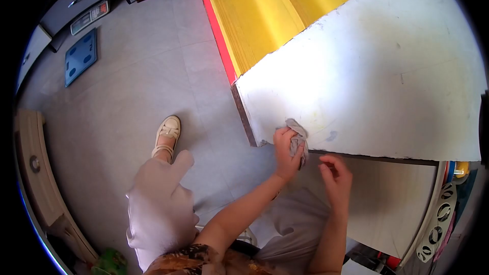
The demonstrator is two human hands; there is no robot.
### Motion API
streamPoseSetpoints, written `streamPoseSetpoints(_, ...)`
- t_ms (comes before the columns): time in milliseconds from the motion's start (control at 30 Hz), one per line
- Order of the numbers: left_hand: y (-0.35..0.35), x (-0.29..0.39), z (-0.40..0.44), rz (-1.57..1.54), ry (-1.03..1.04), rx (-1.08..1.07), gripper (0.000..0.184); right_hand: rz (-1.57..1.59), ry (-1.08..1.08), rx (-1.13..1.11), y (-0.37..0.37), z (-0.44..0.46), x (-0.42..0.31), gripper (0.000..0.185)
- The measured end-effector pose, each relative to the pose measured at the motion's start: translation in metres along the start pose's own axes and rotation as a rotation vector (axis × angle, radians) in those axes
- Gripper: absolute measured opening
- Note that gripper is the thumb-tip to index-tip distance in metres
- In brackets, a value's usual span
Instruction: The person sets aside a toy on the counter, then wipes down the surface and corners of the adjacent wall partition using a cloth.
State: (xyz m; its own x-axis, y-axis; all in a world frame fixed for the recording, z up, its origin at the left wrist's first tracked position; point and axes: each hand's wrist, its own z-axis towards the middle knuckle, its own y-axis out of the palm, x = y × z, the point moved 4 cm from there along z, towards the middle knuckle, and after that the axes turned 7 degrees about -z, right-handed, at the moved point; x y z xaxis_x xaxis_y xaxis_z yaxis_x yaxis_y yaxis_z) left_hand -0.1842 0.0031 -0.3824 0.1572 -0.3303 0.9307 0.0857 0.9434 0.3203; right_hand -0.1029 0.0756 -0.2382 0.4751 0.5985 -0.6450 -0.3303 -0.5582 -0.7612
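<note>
My left hand is closed around a crumpled grey cloth at the near edge of a white tabletop. Part of the cloth sticks out above the fingers and touches the white surface. A dark smudge marks the top just right of the cloth. My right hand hovers apart from it, just below the table's edge, with fingers curled loosely and thumb separate. Nothing shows between those fingers.
Yellow ridged sheeting with a red side borders the tabletop's far left. A blue scale lies on the grey tiled floor. Drawers stand at upper left, a cream cabinet at left. A white patterned rack is at right.
</note>
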Motion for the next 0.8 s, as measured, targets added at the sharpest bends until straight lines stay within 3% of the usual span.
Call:
streamPoseSetpoints(133,-0.001,-0.035,-0.004,-0.019,-0.011,0.115,0.033,-0.041,-0.041,-0.023,0.001,0.001,-0.002,0.016)
streamPoseSetpoints(233,-0.024,-0.075,0.005,-0.017,-0.312,0.251,0.035,-0.030,-0.064,-0.019,0.006,0.001,-0.006,0.015)
streamPoseSetpoints(333,-0.045,-0.150,0.005,0.219,-0.442,0.268,0.039,-0.033,-0.046,-0.030,0.008,-0.001,-0.008,0.015)
streamPoseSetpoints(433,-0.051,-0.160,0.020,0.199,-0.820,0.255,0.044,-0.040,-0.020,-0.042,0.011,-0.002,-0.012,0.014)
streamPoseSetpoints(600,-0.008,-0.025,0.057,-0.010,-0.265,0.278,0.042,-0.079,-0.072,-0.087,0.016,0.001,-0.014,0.016)
streamPoseSetpoints(700,0.009,0.063,0.072,-0.002,0.103,0.063,0.037,-0.112,-0.123,-0.103,0.018,0.004,-0.008,0.016)
streamPoseSetpoints(800,0.012,0.060,0.078,-0.002,0.114,0.032,0.033,-0.120,-0.128,-0.102,0.016,0.006,-0.012,0.017)
